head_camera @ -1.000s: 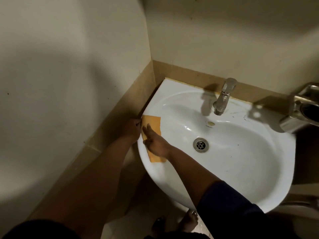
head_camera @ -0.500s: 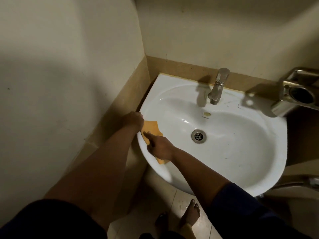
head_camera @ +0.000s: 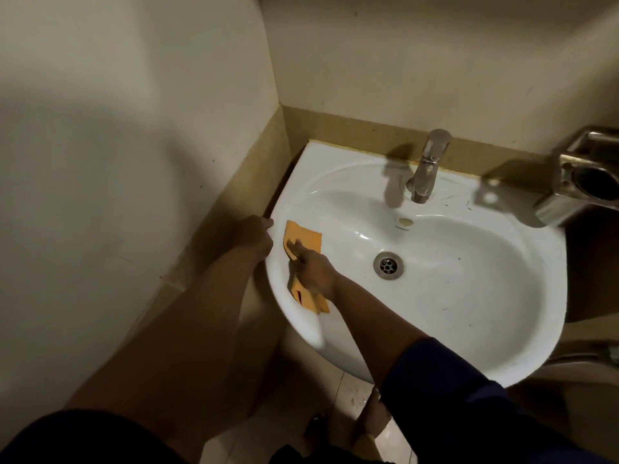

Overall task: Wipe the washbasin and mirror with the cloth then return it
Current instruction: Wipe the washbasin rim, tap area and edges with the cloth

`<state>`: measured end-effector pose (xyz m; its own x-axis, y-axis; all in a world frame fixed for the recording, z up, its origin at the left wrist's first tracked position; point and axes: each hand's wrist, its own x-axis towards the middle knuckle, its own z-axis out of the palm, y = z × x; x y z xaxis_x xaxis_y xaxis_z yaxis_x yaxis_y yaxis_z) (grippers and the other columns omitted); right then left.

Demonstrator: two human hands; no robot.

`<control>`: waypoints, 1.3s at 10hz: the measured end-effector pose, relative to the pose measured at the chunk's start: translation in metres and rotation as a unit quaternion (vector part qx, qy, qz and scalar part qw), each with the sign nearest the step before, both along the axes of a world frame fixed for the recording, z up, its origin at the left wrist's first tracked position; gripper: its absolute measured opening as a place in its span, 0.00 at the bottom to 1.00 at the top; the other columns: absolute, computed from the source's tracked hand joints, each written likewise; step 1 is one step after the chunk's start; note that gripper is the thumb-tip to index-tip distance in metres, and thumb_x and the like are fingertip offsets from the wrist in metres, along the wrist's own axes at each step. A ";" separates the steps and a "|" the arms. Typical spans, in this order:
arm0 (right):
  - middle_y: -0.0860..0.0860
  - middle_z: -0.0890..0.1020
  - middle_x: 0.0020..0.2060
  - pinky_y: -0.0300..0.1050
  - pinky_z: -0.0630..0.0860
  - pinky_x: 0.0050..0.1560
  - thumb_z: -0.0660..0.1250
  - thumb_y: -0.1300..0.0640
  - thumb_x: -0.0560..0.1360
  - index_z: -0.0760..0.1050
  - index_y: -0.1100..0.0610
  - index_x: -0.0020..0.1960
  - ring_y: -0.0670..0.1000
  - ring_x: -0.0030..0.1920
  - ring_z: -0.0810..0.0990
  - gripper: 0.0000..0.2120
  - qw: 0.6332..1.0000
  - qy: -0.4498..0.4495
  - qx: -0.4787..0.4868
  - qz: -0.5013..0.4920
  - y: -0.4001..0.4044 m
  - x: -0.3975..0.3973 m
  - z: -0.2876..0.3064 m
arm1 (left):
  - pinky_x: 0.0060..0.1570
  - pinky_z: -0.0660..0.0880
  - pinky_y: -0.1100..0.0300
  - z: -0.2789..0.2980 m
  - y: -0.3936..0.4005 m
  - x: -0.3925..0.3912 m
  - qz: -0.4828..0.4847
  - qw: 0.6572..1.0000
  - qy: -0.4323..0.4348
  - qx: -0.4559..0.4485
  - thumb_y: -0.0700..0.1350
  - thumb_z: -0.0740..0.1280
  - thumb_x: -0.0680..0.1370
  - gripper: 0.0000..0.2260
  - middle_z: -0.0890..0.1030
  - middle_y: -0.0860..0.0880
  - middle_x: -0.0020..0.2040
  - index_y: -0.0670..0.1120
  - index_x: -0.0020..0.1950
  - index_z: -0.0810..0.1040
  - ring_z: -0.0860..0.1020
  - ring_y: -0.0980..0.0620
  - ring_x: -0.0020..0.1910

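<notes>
A white washbasin is fixed in the corner, with a chrome tap at its back and a drain in the bowl. An orange cloth lies over the basin's left rim. My right hand presses down on it with the fingers stretched toward the wall. Just left of the cloth, my left hand grips the outer edge of the same rim. No mirror is in view.
A steel wall fitting juts out at the right, just above the basin's back corner. Plain walls with a tan tile band close in the left and back. Bare feet stand on the tiled floor below the basin.
My right hand has rubbed the cloth a short way along the left rim, and the cloth is more crumpled. My left hand stays at the rim. The view has shifted slightly.
</notes>
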<state>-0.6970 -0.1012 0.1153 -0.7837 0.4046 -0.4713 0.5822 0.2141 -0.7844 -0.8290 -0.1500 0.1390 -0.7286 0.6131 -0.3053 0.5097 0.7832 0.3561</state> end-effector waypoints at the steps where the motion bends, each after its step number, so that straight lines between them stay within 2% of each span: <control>1: 0.56 0.62 0.73 0.36 0.64 0.61 0.50 0.64 0.81 0.54 0.52 0.76 0.55 0.65 0.70 0.24 0.999 0.037 0.008 0.004 -0.012 0.012 0.004 | 0.69 0.65 0.53 0.001 0.000 0.001 -0.006 1.000 0.005 0.013 0.35 0.60 0.78 0.19 0.68 0.42 0.71 0.42 0.70 0.68 0.67 0.43 0.69; 2: 0.55 0.61 0.74 0.23 0.62 0.45 0.55 0.67 0.79 0.68 0.56 0.70 0.41 0.44 0.76 0.22 0.986 0.126 0.085 0.066 -0.031 0.026 -0.001 | 0.68 0.64 0.56 -0.002 -0.006 0.009 -0.021 0.999 0.043 0.005 0.35 0.56 0.79 0.21 0.68 0.42 0.71 0.44 0.72 0.65 0.67 0.43 0.69; 3: 0.59 0.65 0.71 0.51 0.69 0.58 0.57 0.71 0.75 0.74 0.63 0.65 0.59 0.56 0.75 0.20 0.968 0.154 0.156 0.120 -0.043 0.053 -0.003 | 0.60 0.69 0.60 -0.007 -0.015 0.019 -0.004 0.999 0.041 -0.003 0.34 0.57 0.79 0.23 0.70 0.44 0.69 0.46 0.73 0.63 0.71 0.46 0.65; 4: 0.56 0.70 0.69 0.52 0.68 0.63 0.60 0.70 0.74 0.77 0.60 0.62 0.61 0.58 0.76 0.18 0.962 0.157 0.178 0.138 -0.047 0.078 -0.002 | 0.62 0.71 0.56 -0.006 -0.018 0.023 -0.026 0.997 0.051 -0.060 0.34 0.56 0.78 0.21 0.62 0.41 0.74 0.39 0.72 0.63 0.68 0.43 0.67; 5: 0.50 0.74 0.66 0.36 0.60 0.67 0.70 0.63 0.73 0.80 0.58 0.57 0.45 0.66 0.70 0.14 0.976 0.141 0.138 0.095 -0.051 0.119 -0.005 | 0.61 0.71 0.53 0.003 -0.023 0.030 -0.065 0.988 0.095 -0.101 0.36 0.57 0.78 0.21 0.63 0.41 0.73 0.41 0.71 0.64 0.70 0.41 0.66; 6: 0.45 0.79 0.58 0.29 0.61 0.56 0.73 0.56 0.71 0.83 0.57 0.49 0.30 0.54 0.71 0.08 0.984 0.125 0.118 0.046 -0.053 0.135 0.000 | 0.57 0.75 0.53 0.000 -0.026 0.030 -0.086 0.984 0.108 -0.112 0.36 0.58 0.77 0.21 0.65 0.43 0.72 0.41 0.70 0.66 0.73 0.44 0.62; 7: 0.53 0.77 0.51 0.39 0.63 0.50 0.73 0.49 0.70 0.78 0.55 0.57 0.47 0.50 0.71 0.19 0.978 0.112 0.173 0.035 -0.063 0.117 -0.002 | 0.53 0.76 0.54 -0.001 -0.026 0.035 -0.095 0.985 0.107 -0.101 0.37 0.57 0.78 0.23 0.68 0.45 0.71 0.45 0.74 0.61 0.75 0.44 0.59; 8: 0.57 0.70 0.55 0.41 0.60 0.51 0.67 0.51 0.75 0.67 0.51 0.70 0.57 0.56 0.66 0.25 0.971 0.063 0.230 0.036 -0.069 0.085 -0.003 | 0.55 0.76 0.52 -0.004 -0.027 0.039 -0.098 0.983 0.117 -0.098 0.39 0.59 0.78 0.23 0.72 0.44 0.67 0.49 0.74 0.62 0.74 0.43 0.61; 9: 0.59 0.68 0.60 0.42 0.65 0.55 0.62 0.59 0.78 0.66 0.55 0.72 0.58 0.59 0.67 0.22 0.964 0.067 0.249 0.066 -0.078 0.071 0.001 | 0.54 0.77 0.48 -0.008 -0.031 0.041 -0.099 0.981 0.134 -0.099 0.39 0.59 0.78 0.23 0.71 0.43 0.68 0.48 0.73 0.63 0.75 0.42 0.60; 10: 0.60 0.62 0.69 0.45 0.67 0.63 0.57 0.61 0.80 0.71 0.59 0.67 0.60 0.62 0.70 0.17 0.952 0.056 0.275 0.122 -0.080 0.086 0.003 | 0.57 0.74 0.49 -0.013 -0.032 0.051 -0.099 0.983 0.127 -0.084 0.38 0.57 0.78 0.19 0.68 0.39 0.69 0.42 0.70 0.66 0.72 0.39 0.62; 11: 0.57 0.63 0.72 0.44 0.66 0.63 0.58 0.63 0.79 0.76 0.60 0.63 0.59 0.65 0.70 0.14 0.947 0.062 0.285 0.136 -0.076 0.106 0.003 | 0.59 0.70 0.48 -0.014 -0.033 0.060 -0.068 0.990 0.112 -0.054 0.38 0.56 0.79 0.18 0.66 0.37 0.68 0.40 0.69 0.66 0.70 0.37 0.63; 12: 0.54 0.69 0.69 0.45 0.68 0.61 0.60 0.66 0.77 0.79 0.58 0.59 0.56 0.65 0.72 0.14 0.951 0.080 0.270 0.128 -0.072 0.142 0.004 | 0.62 0.68 0.47 -0.020 -0.034 0.067 -0.081 0.989 0.103 -0.064 0.38 0.55 0.79 0.20 0.62 0.37 0.71 0.39 0.71 0.63 0.68 0.37 0.66; 13: 0.50 0.77 0.60 0.30 0.66 0.53 0.64 0.66 0.73 0.83 0.57 0.48 0.42 0.56 0.75 0.10 0.970 0.069 0.222 0.068 -0.063 0.185 0.009 | 0.66 0.65 0.47 -0.021 -0.034 0.069 -0.113 0.979 0.132 -0.108 0.38 0.54 0.79 0.19 0.60 0.39 0.73 0.40 0.71 0.64 0.63 0.37 0.70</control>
<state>-0.5124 -0.1642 0.1247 -0.8875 0.4320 -0.1604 0.4206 0.6170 -0.6652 -0.7602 -0.1842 0.1177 -0.6528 0.7094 -0.2657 0.7304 0.6825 0.0276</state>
